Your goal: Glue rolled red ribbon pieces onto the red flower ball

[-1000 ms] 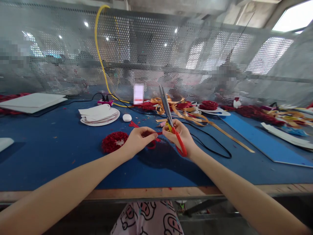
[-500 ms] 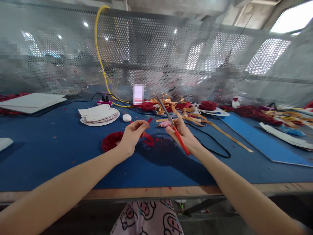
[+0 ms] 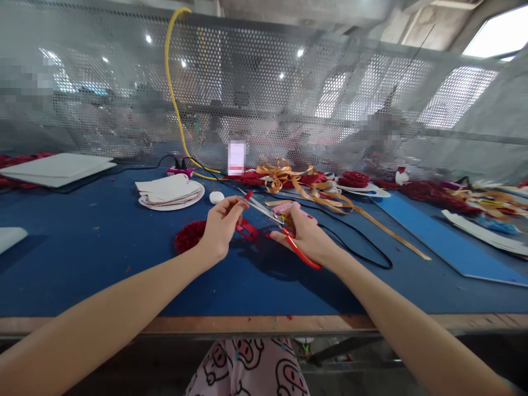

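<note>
From my remote seat I see a red ribbon (image 3: 248,195) pinched between the left hand's (image 3: 223,228) thumb and forefinger, its tip poking above them; the right hand's (image 3: 307,236) fingers grip the scissors (image 3: 279,218), parted blades at that tip, contact impossible for me to tell; a dark red fluffy bundle (image 3: 188,236) lies left of the left fingers, a white case (image 3: 216,197) just beyond them

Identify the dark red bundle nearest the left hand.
The fuzzy round bundle, partly hidden by the left hand; the other dark red bundles lie farther back, toward the mesh screen.
</note>
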The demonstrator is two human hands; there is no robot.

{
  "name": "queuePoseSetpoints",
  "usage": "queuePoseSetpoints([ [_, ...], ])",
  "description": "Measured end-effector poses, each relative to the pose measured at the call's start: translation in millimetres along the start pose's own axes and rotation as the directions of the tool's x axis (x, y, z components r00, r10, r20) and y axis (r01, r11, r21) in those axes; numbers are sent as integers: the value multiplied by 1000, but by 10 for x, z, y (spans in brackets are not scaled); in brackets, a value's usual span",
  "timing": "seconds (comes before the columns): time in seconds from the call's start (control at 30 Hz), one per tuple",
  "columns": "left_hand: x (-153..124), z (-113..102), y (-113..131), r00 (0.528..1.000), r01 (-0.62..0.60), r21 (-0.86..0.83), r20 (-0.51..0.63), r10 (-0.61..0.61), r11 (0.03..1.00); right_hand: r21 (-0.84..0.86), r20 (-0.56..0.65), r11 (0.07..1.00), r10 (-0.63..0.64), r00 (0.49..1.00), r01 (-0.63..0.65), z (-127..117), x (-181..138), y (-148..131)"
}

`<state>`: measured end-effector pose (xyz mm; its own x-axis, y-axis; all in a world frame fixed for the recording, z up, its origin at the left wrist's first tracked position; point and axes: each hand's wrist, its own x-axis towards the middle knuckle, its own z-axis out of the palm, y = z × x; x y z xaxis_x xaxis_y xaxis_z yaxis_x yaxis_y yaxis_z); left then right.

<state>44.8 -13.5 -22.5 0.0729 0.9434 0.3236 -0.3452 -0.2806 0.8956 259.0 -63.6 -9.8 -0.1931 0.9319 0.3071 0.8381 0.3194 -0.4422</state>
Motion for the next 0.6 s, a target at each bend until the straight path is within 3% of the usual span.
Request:
queuePoseSetpoints([
  [0.23, -69, 36, 5, 998, 2, 123, 55, -9, 992, 35, 20, 999, 7, 1000, -7, 31, -18, -23],
  [0.6, -75, 45, 21, 998, 31, 94, 49, -36, 995, 11, 44, 1000, 22, 999, -22, 34, -16, -60],
])
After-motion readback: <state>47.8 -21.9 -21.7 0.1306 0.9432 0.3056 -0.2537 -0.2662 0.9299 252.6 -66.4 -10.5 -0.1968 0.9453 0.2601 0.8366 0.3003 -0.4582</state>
